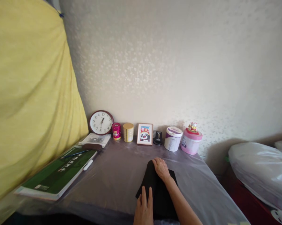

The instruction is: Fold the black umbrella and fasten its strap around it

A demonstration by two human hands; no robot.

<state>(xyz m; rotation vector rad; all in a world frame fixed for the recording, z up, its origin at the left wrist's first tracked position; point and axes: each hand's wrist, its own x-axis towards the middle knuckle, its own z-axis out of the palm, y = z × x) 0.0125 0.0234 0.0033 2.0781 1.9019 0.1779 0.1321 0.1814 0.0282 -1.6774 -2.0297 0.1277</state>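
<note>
A piece of black folded cloth (163,200), perhaps a garment, lies on the near part of the table in front of me. My right hand (161,168) is at its far edge, with the fingers bent over the fabric and seemingly gripping it. My left hand (144,203) rests on the cloth's near left side, fingers stretched out and slightly apart. Part of the cloth is hidden beneath my right forearm, and its near end runs toward the bottom of the view.
Along the wall stand a round clock (101,122), a pink tin (116,131), a yellow-lidded jar (128,132), a panda picture frame (145,134), a small black device (158,138), a white tub (173,139) and a pink tub (191,142). A green book (61,172) lies left.
</note>
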